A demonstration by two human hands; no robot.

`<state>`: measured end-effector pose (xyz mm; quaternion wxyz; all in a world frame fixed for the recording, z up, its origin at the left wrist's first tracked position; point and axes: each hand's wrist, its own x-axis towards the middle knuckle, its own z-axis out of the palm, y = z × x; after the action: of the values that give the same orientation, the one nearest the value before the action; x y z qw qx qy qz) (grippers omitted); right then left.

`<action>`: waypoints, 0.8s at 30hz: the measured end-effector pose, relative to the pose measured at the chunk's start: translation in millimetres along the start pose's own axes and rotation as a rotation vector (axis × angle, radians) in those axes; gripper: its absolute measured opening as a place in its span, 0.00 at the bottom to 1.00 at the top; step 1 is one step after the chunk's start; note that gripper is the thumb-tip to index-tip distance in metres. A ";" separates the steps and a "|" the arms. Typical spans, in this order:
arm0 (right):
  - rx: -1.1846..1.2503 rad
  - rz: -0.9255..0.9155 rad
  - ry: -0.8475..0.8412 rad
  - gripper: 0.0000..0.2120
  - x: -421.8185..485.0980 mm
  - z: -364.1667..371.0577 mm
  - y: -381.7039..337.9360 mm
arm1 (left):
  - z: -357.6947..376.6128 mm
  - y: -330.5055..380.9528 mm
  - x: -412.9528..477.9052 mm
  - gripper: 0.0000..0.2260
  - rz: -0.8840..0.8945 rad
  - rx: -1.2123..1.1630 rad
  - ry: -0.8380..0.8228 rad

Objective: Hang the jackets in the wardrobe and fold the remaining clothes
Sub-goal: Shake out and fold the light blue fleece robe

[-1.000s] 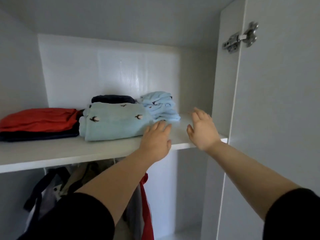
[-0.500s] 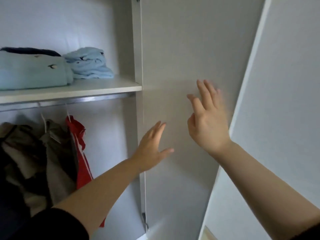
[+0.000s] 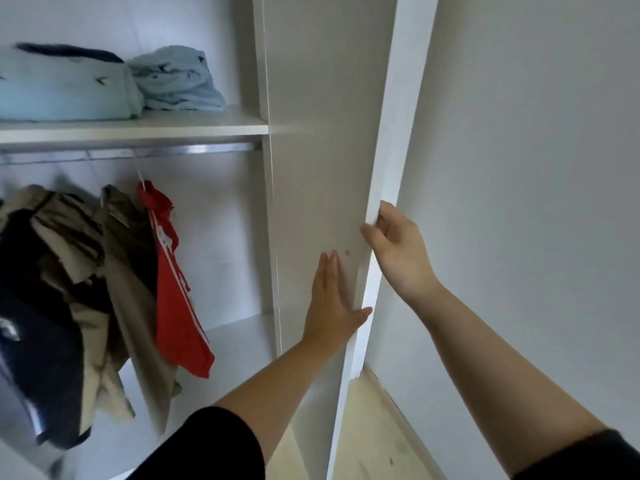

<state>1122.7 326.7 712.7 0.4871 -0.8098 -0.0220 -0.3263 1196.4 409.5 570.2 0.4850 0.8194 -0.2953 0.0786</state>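
The wardrobe door (image 3: pixel 322 168) stands open beside the wardrobe (image 3: pixel 221 237), where the jackets (image 3: pixel 104 271) hang from the rail (image 3: pixel 156 152) and the folded clothes (image 3: pixel 69 88) lie on the shelf (image 3: pixel 138 128) above. My right hand (image 3: pixel 398 251) grips the door's free edge, fingers curled round it; my left hand (image 3: pixel 332 303) lies flat and open on the panel. If I swing it shut, the red jacket (image 3: pixel 173 289), hanging nearest, could catch, or my right fingers (image 3: pixel 372 233) be pinched.

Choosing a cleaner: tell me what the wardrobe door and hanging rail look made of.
Wardrobe door: likely laminated board with a matt white finish; flat, even, thick square edge. Hanging rail: apparently metal, bright silver with streaky reflections.
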 end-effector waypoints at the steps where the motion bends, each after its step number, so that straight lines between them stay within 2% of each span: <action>1: 0.039 -0.018 -0.036 0.12 -3.6 3.2 -3.1 | -1.3 -2.9 -5.5 0.49 -0.048 -0.002 0.024; 4: 0.053 -0.041 -0.144 0.12 -10.0 15.6 -4.6 | -14.5 -14.2 -29.5 0.43 -0.195 -0.145 0.078; 6: -0.056 -0.031 -0.219 0.12 -12.0 32.4 0.8 | -30.8 -27.0 -49.0 0.37 -0.218 -0.217 0.123; 9: -0.294 -0.095 -0.381 0.11 -15.3 73.7 7.4 | -65.4 -51.3 -69.9 0.20 -0.241 -0.056 0.255; 11: -0.310 -0.169 -0.446 0.12 -13.2 107.1 2.2 | -92.8 -70.2 -78.9 0.14 -0.288 0.094 0.339; 15: -0.277 -0.285 -0.524 0.08 12.5 180.9 -19.5 | -157.7 -110.4 -79.6 0.12 -0.351 0.062 0.414; 21: -0.281 -0.288 -0.655 0.07 64.6 287.8 -36.1 | -241.2 -173.8 -45.5 0.13 -0.529 -0.064 0.365; 24: -0.287 -0.313 -0.651 0.08 85.6 334.9 -33.8 | -267.1 -207.1 -25.5 0.13 -0.556 -0.103 0.378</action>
<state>1347.9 589.3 681.3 0.2807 -0.9178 -0.2527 -0.1225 1333.8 718.1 542.7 0.5747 0.8139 0.0311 0.0788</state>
